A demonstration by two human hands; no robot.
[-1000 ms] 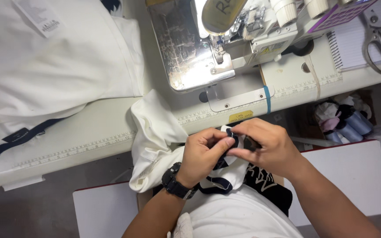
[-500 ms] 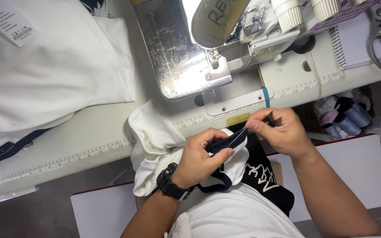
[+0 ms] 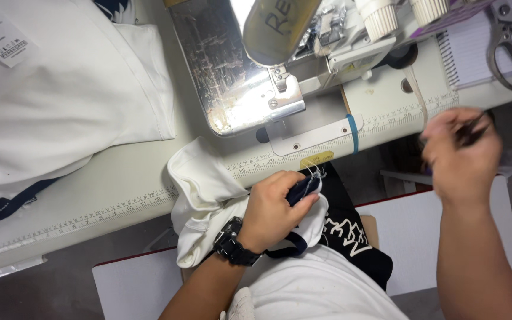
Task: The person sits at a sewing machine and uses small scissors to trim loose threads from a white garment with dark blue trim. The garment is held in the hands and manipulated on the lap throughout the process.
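Note:
My left hand, with a black watch on its wrist, pinches a dark navy strap that has loose white threads at its end, over a white garment hanging off the table's front edge. My right hand is raised to the right, blurred, and grips a small dark thread snip well apart from the strap. A sewing machine with a worn metal plate stands on the white table just beyond my hands.
A pile of white fabric with a paper tag lies at the left of the table. Scissors rest on a notebook at the far right. A ruler strip runs along the table's front edge. White boards sit below by my lap.
My right hand has pulled away from the strap to the right and upward, taking the small dark tool with it. My left hand stays on the strap and garment.

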